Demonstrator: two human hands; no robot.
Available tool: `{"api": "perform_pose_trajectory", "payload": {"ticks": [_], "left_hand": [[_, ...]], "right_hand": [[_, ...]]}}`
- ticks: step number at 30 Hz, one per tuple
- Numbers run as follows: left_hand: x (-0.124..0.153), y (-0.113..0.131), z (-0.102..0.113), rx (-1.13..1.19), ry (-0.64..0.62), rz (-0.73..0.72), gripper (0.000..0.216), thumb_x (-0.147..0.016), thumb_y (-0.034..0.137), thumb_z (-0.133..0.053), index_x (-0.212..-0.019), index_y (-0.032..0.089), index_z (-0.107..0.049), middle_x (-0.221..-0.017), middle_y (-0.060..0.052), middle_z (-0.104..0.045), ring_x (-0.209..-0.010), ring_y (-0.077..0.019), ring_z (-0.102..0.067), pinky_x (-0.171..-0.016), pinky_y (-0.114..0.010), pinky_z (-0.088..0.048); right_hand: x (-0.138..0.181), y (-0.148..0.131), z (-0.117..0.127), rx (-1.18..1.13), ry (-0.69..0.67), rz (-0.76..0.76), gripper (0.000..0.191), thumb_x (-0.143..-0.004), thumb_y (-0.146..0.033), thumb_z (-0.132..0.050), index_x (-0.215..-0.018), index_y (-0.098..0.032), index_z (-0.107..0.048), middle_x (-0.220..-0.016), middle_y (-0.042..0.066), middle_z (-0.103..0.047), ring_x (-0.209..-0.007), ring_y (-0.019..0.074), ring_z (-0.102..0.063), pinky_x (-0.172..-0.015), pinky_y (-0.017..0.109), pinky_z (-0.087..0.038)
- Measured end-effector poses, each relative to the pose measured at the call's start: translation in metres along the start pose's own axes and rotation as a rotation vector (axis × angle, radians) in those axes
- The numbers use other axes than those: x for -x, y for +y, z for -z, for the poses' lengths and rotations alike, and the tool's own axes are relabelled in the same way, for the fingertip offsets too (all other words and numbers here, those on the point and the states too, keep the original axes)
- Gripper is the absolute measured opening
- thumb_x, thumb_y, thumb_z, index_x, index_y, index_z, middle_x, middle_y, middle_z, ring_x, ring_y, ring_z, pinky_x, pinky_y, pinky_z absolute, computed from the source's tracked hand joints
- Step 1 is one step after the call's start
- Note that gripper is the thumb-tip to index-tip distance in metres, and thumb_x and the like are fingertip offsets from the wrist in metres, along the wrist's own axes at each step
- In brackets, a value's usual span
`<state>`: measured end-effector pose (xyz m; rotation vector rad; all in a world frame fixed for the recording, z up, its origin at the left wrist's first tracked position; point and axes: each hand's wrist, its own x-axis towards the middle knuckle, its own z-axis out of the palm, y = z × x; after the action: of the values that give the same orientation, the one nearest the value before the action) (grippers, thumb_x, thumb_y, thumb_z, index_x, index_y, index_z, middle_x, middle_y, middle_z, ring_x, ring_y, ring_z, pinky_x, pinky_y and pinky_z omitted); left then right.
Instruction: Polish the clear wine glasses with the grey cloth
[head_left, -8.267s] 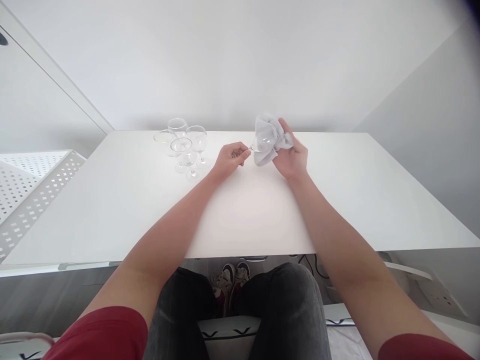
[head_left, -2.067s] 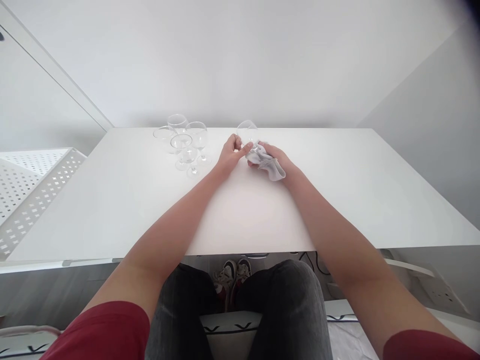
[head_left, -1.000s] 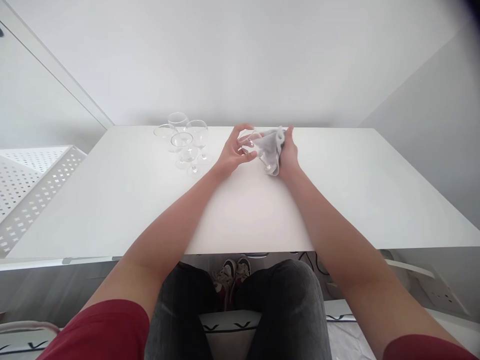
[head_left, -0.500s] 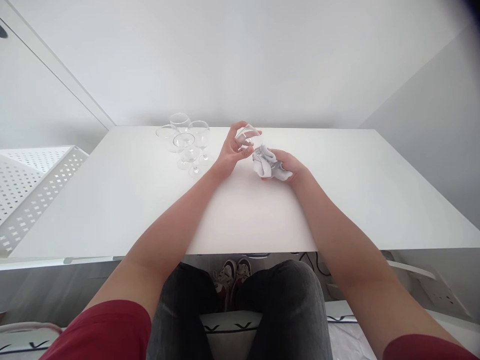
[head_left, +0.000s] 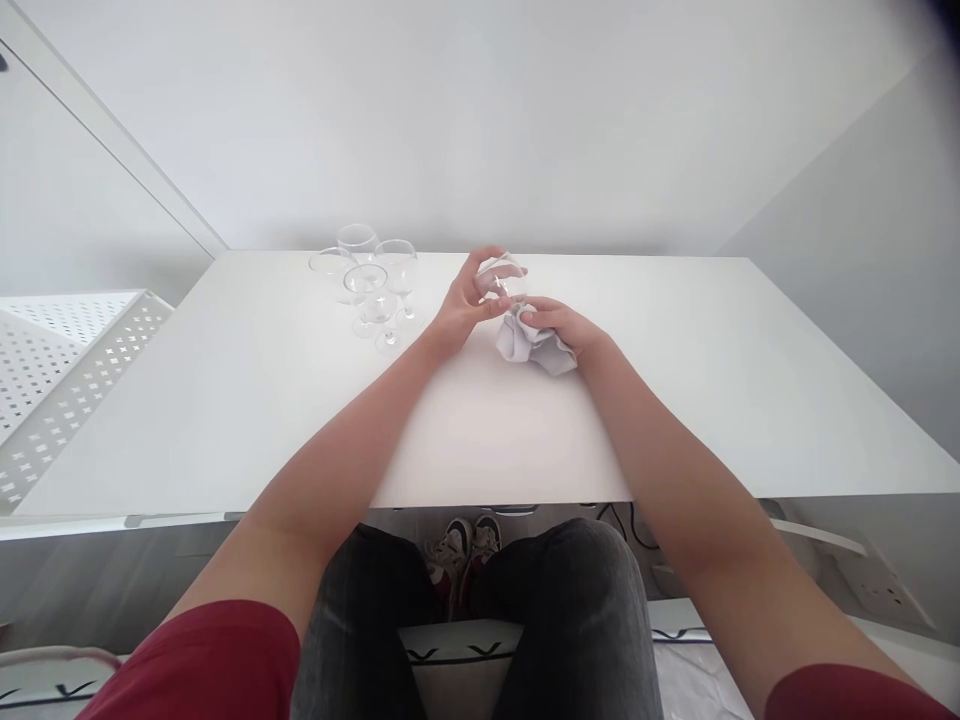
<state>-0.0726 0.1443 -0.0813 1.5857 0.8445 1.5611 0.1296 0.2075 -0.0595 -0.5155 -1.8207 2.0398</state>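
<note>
My left hand (head_left: 466, 305) curls its fingers round the bowl of a clear stemmed glass (head_left: 501, 279), held just above the white table (head_left: 247, 400). Right beside it, my right hand (head_left: 564, 327) grips a bunched grey cloth (head_left: 527, 343) that wraps the lower part of the glass. The stem and foot are hidden inside the cloth. Both hands meet over the far middle of the table.
Several more clear stemmed glasses (head_left: 369, 282) stand grouped at the far left of the table, close to my left hand. A white perforated metal shelf (head_left: 52, 370) lies to the left of the table. A plain wall runs behind.
A second ago the cloth was raised against the glass's side; now my right hand has dropped it lower, round the base. My left hand has closed tighter on the bowl.
</note>
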Motion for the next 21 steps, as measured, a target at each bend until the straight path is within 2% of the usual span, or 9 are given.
{"api": "perform_pose_trajectory", "payload": {"ticks": [2,5,7,9,11,14,16,18,21], "left_hand": [[-0.001,-0.002,0.003,0.005,0.004,-0.005,0.078,-0.076,0.059,-0.086,-0.143,0.042,-0.05,-0.137,-0.005,-0.068,-0.117,-0.0231,-0.066,-0.1,-0.041,-0.051],[-0.001,-0.004,0.005,-0.055,0.101,-0.01,0.081,-0.075,0.06,-0.087,-0.144,0.04,-0.05,-0.144,-0.006,-0.064,-0.126,-0.0256,-0.061,-0.104,-0.044,-0.049],[-0.001,-0.004,0.005,-0.079,0.15,-0.005,0.082,-0.075,0.063,-0.086,-0.145,0.038,-0.051,-0.146,-0.008,-0.062,-0.132,-0.0281,-0.058,-0.105,-0.046,-0.048],[-0.001,-0.004,0.003,-0.069,0.17,0.007,0.081,-0.075,0.066,-0.085,-0.143,0.036,-0.052,-0.146,-0.01,-0.063,-0.134,-0.0295,-0.058,-0.105,-0.047,-0.048],[-0.002,-0.003,0.001,-0.025,0.159,0.021,0.08,-0.075,0.067,-0.083,-0.142,0.034,-0.055,-0.143,-0.011,-0.064,-0.134,-0.0302,-0.059,-0.107,-0.048,-0.048],[-0.003,-0.001,0.0,0.072,0.088,0.038,0.076,-0.076,0.067,-0.083,-0.14,0.033,-0.059,-0.138,-0.011,-0.067,-0.136,-0.0319,-0.06,-0.109,-0.049,-0.049],[-0.003,0.0,0.001,0.113,0.071,0.043,0.075,-0.075,0.065,-0.085,-0.138,0.033,-0.061,-0.137,-0.011,-0.068,-0.137,-0.0326,-0.06,-0.109,-0.049,-0.049],[-0.003,-0.001,0.001,0.101,0.113,0.053,0.075,-0.073,0.062,-0.088,-0.137,0.033,-0.062,-0.137,-0.01,-0.068,-0.136,-0.032,-0.06,-0.11,-0.049,-0.048],[-0.002,0.0,0.001,0.027,0.21,0.083,0.076,-0.07,0.058,-0.091,-0.136,0.034,-0.063,-0.137,-0.01,-0.069,-0.133,-0.0306,-0.06,-0.109,-0.049,-0.048]], "right_hand": [[-0.002,0.0,-0.004,0.11,0.064,0.083,0.052,-0.068,-0.053,-0.093,-0.09,-0.021,-0.058,-0.079,0.0,-0.059,-0.07,0.0169,-0.056,-0.065,0.032,-0.045],[-0.008,0.005,-0.011,0.381,0.342,0.329,0.055,-0.072,-0.049,-0.091,-0.077,-0.023,-0.042,-0.072,-0.004,-0.045,-0.066,0.0124,-0.042,-0.063,0.029,-0.037],[-0.011,0.008,-0.013,0.521,0.466,0.42,0.056,-0.076,-0.049,-0.088,-0.075,-0.023,-0.037,-0.071,-0.005,-0.038,-0.066,0.012,-0.035,-0.062,0.028,-0.033],[-0.011,0.009,-0.013,0.559,0.478,0.427,0.055,-0.077,-0.05,-0.086,-0.075,-0.024,-0.038,-0.071,-0.005,-0.037,-0.067,0.0125,-0.034,-0.062,0.028,-0.033],[-0.01,0.006,-0.012,0.467,0.43,0.383,0.056,-0.074,-0.053,-0.087,-0.075,-0.024,-0.039,-0.07,-0.004,-0.04,-0.066,0.0131,-0.037,-0.061,0.028,-0.034],[-0.006,0.0,-0.012,0.198,0.247,0.217,0.053,-0.071,-0.058,-0.086,-0.079,-0.024,-0.047,-0.071,-0.002,-0.049,-0.065,0.0151,-0.045,-0.06,0.029,-0.039],[-0.005,-0.001,-0.014,0.114,0.154,0.142,0.051,-0.071,-0.059,-0.085,-0.084,-0.024,-0.051,-0.074,0.0,-0.054,-0.066,0.0168,-0.05,-0.06,0.03,-0.042],[-0.005,0.001,-0.017,0.187,0.236,0.196,0.051,-0.071,-0.055,-0.087,-0.082,-0.024,-0.048,-0.074,-0.001,-0.052,-0.068,0.0166,-0.048,-0.061,0.03,-0.042],[-0.005,0.006,-0.023,0.423,0.483,0.356,0.053,-0.074,-0.046,-0.087,-0.077,-0.025,-0.039,-0.072,-0.003,-0.043,-0.071,0.0153,-0.04,-0.062,0.028,-0.037]]}}
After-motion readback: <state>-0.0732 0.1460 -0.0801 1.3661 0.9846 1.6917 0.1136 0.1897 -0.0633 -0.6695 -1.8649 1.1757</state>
